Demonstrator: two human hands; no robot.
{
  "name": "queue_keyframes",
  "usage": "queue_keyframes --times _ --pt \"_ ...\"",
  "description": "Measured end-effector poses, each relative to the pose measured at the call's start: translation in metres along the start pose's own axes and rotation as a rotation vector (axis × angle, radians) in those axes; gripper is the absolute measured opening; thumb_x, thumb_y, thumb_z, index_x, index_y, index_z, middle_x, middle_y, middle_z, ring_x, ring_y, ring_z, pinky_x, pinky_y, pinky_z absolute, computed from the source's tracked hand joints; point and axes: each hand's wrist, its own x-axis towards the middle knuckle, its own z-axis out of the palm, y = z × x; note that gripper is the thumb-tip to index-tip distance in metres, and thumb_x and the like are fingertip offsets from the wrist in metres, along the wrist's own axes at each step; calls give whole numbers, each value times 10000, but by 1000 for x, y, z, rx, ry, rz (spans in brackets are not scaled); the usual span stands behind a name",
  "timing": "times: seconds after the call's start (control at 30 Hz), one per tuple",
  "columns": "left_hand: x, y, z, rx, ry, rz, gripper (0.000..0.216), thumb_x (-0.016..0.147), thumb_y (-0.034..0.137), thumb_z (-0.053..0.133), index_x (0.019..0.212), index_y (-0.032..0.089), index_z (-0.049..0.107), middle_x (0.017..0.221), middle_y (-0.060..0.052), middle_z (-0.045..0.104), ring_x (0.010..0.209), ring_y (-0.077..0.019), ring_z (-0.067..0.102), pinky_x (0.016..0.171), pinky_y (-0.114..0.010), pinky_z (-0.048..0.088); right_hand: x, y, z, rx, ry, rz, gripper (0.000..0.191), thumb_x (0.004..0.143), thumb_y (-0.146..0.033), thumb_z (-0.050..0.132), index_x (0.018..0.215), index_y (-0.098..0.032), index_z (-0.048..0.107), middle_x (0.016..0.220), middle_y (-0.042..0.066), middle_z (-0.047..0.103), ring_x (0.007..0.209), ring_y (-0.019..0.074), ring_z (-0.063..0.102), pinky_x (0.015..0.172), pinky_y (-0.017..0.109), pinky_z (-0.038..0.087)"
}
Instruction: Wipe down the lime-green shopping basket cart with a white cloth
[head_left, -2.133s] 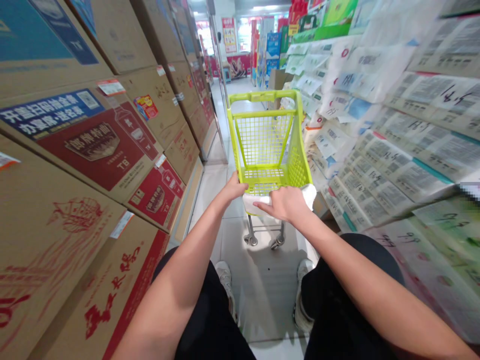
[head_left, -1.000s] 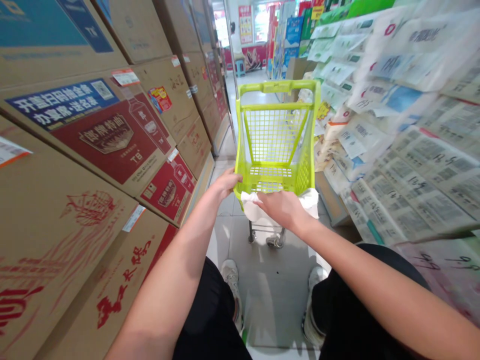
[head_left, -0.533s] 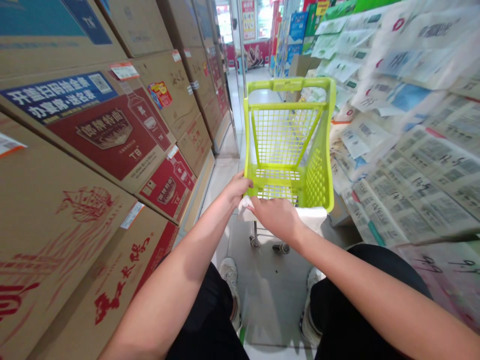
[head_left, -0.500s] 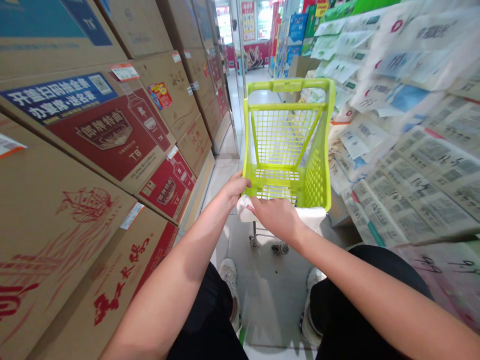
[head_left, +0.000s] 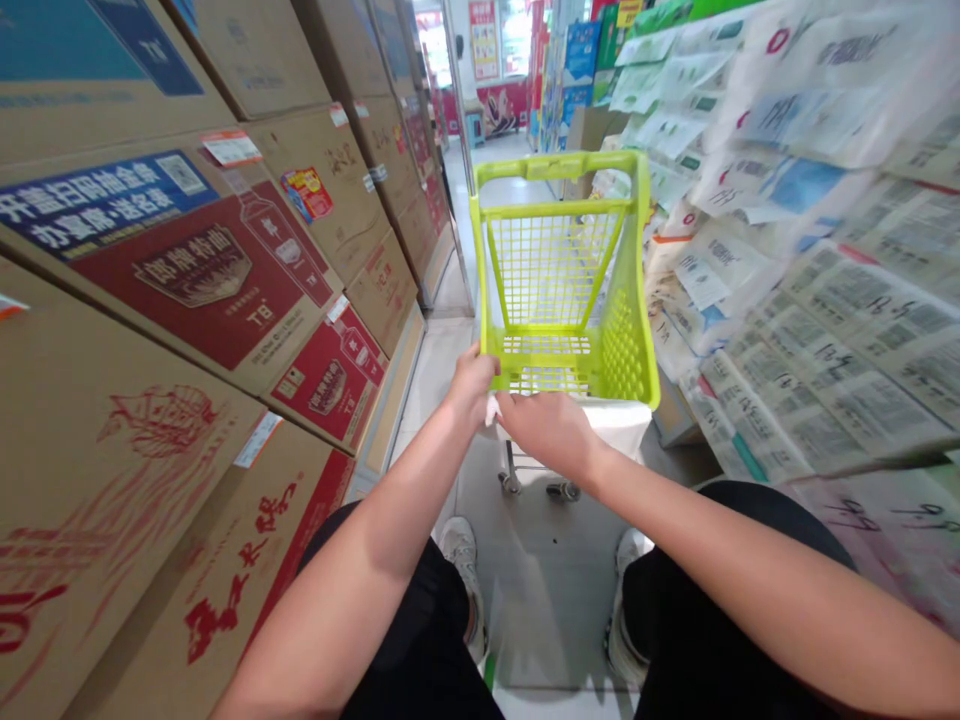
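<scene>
A small yellow-green shopping cart (head_left: pixel 562 335) with a lattice basket stands in the aisle before me, its inside visible. My left hand (head_left: pixel 477 378) is closed round the left side of its near corner. My right hand (head_left: pixel 546 425) lies across the near edge, fingers curled and pointing left. A crumpled white cloth (head_left: pixel 492 410) pokes out at its fingertips, close to my left hand; most of it is hidden. Along the near edge runs a white strip (head_left: pixel 626 420); whether it is the cloth or part of the cart, I cannot tell.
Stacked cardboard cartons (head_left: pixel 172 270) wall the left side. Paper-wrapped packs (head_left: pixel 825 330) with handwritten prices are piled on the right. The cart's wheels (head_left: pixel 562 491) rest on the tiled floor (head_left: pixel 540 580) between my shoes. A metal post (head_left: pixel 459 150) rises beyond the cartons.
The cart and both hands appear slightly farther left in view. Less of the crumpled cloth shows at my right fingertips. Both hands keep their hold.
</scene>
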Motion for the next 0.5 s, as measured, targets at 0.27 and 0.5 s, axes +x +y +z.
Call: queue_keyframes --times 0.27,0.5 --pt "18 18 -21 139 -39 -81 496 422 74 543 877 162 720 765 -50 766 839 -298 754 708 -349 599 3 11 -4 13 -40 10 448 1141 -416 292 1215 -165 656 1004 162 781 843 239 756 674 303 461" --pt "32 27 -43 156 -24 -81 632 426 80 556 1019 157 763 792 -59 779 777 -281 750 693 -364 604 -10 17 -9 42 -84 38 369 1129 -393 365 1307 -241 650 1124 102 786 895 222 756 609 309 443"
